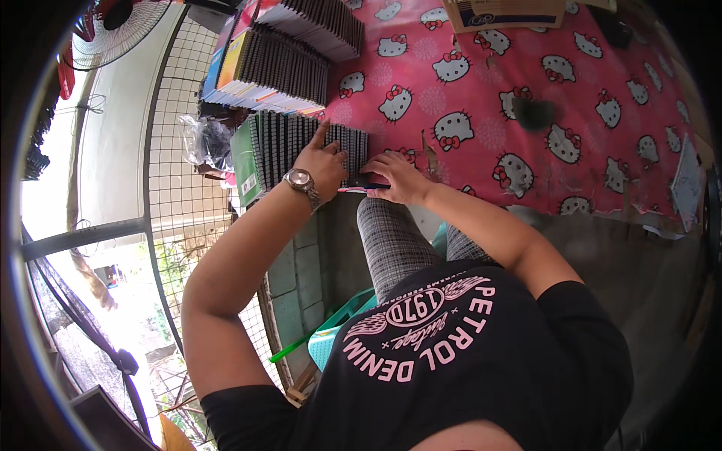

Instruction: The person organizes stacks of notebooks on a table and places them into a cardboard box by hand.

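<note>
My left hand (323, 161), with a wristwatch on the wrist, rests on a stack of spiral-bound notebooks (289, 146) at the near left edge of the table, its index finger stretched over the black spines. Just to the right, my right hand (396, 177) presses flat on the same stack's near end, and a thin blue and pink pen (361, 188) lies under its fingers. Whether the right hand grips the pen I cannot tell. The stack's front notebook has a green cover.
Two more piles of spiral notebooks (274, 68) lie further back on the left. The table wears a pink cartoon-cat cloth (526, 98). A cardboard box (508, 13) stands at the far edge. A wire grille (177, 135) and fan (120, 30) are on the left. A teal plastic stool (338, 331) is under me.
</note>
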The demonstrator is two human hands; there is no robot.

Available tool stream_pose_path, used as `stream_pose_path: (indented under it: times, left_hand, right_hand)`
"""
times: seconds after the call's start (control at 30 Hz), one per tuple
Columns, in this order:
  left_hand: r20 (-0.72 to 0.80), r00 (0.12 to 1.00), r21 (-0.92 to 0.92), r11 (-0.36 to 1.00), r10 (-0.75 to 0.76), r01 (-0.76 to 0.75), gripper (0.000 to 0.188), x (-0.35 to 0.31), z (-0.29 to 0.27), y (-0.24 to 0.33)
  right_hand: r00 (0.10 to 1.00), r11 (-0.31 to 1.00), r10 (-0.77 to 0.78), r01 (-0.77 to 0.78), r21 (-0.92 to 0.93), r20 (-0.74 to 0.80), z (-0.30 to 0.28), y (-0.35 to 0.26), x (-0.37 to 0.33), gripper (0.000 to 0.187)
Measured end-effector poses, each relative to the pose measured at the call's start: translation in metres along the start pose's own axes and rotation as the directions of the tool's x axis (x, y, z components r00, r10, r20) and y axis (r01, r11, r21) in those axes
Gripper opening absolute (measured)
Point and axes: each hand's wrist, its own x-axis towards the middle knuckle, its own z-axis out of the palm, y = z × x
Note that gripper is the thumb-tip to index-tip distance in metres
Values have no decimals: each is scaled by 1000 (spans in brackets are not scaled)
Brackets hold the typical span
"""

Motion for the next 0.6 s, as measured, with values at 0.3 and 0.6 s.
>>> stream_pose_path:
  times: [0.3,0.6]
  left_hand:
    - [139,990,25,1000,-17,14,37,1,-15,-1]
    - [45,998,35,998,49,-51,54,-3,-6,6]
  right_hand:
    - [998,999,22,-24,23,53,0,2,1,47]
    - [999,1000,20,-20,-16,33,1,-1,-4,48]
